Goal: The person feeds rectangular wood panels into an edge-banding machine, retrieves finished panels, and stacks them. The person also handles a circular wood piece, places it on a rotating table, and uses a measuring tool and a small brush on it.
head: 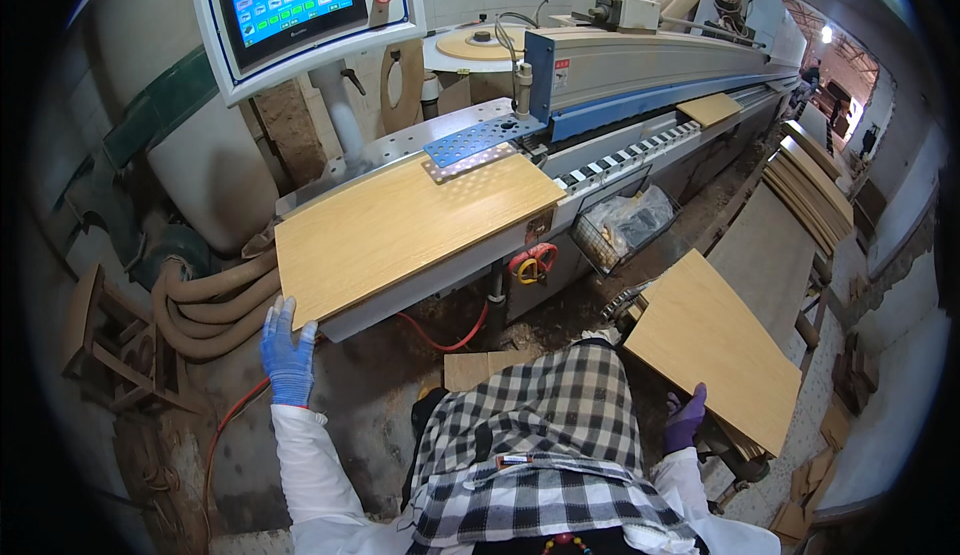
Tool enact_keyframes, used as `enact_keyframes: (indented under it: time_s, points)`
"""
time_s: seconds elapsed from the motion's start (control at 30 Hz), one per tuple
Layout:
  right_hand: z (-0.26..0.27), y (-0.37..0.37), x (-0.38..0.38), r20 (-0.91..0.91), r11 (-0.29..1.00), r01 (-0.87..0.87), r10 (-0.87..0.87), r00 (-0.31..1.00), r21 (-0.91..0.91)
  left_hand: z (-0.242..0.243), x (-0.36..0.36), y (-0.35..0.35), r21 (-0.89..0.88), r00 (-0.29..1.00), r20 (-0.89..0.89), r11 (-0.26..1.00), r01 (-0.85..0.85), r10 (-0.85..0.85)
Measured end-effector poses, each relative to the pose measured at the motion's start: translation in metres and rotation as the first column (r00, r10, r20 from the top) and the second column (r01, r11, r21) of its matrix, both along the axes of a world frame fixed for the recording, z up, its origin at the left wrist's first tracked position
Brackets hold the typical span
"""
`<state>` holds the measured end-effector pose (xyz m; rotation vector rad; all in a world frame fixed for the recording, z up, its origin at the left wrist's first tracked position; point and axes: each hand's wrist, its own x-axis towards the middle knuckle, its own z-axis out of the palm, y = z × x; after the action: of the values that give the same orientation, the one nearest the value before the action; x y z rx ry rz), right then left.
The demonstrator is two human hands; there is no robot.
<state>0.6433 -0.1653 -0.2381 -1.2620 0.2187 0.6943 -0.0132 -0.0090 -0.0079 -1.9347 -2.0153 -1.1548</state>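
A wood-grain panel [405, 232] lies flat on the bed of an edge banding machine [660, 67], its far end under a perforated blue plate [480, 141]. My left hand [289, 356], in a blue and white glove, holds the panel's near left corner, fingers along the end and thumb by the front edge. To my right, a second wood-grain panel [716, 352] lies tilted on top of a stack. The purple-gloved right hand [684, 416] is at that panel's near edge, thumb tip over the edge and fingers lower. Whether it grips the panel is unclear.
A lit control screen [292, 0] stands at upper left. Red- and yellow-handled tools [534, 262] hang on the machine's front beside a wire basket [626, 225]. Flexible hoses [217, 307] and a wooden stool [135, 345] are at left. More panels [814, 187] are stacked at right.
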Motion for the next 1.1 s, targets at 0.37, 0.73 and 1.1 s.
enact_keyframes:
  time_s: [0.37,0.73,1.1]
  points:
    - [0.006,0.003,-0.007,0.036,1.0,0.015,-0.015,0.999,0.017,0.006,-0.002,0.001,-0.035,0.999,0.018,0.998,0.047,-0.047]
    - [0.007,0.007,-0.009,0.033,0.999,0.037,-0.038,0.999,0.007,0.015,0.006,0.005,-0.048,0.997,0.057,0.997,0.052,-0.05]
    - [0.005,-0.003,-0.003,0.008,0.999,-0.011,0.01,1.0,0.037,0.016,0.041,0.026,-0.052,1.0,-0.014,0.999,0.003,-0.004]
